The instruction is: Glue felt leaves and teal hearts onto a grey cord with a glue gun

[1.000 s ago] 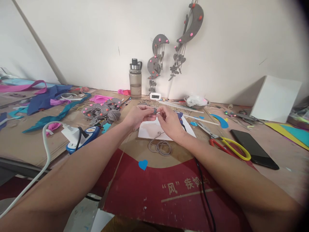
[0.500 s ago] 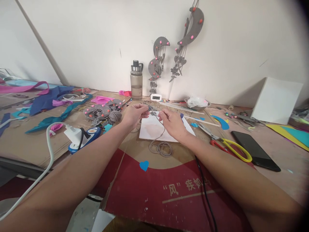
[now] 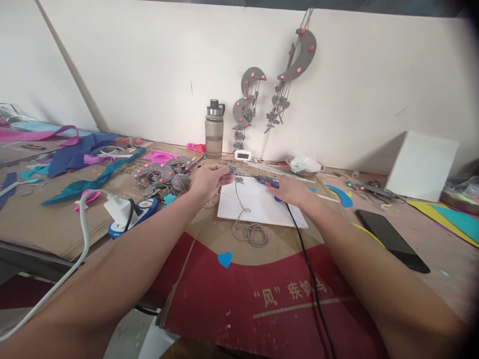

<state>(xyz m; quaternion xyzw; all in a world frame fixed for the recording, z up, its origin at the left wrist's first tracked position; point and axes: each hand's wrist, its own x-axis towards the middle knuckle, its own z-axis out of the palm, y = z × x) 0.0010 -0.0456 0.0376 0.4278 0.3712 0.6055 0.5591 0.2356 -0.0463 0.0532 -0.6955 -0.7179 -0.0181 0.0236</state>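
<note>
Grey cord (image 3: pixel 239 199) pinched in our left hand (image 3: pixel 209 180) at frame centre should stay taut while our right hand (image 3: pixel 295 192), closed on the glue gun (image 3: pixel 267 181), steadies first.

I see a water bottle (image 3: pixel 214 127) by the wall, a black phone (image 3: pixel 391 239), and a blue paper heart (image 3: pixel 224 259) on cardboard.

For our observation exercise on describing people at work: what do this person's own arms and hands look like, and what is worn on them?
Both forearms are bare up to the picture's lower edge: no sleeves show. The left hand and right hand wear no gloves, and no watch, bracelet or ring can be made out. No markings show on either arm.
</note>
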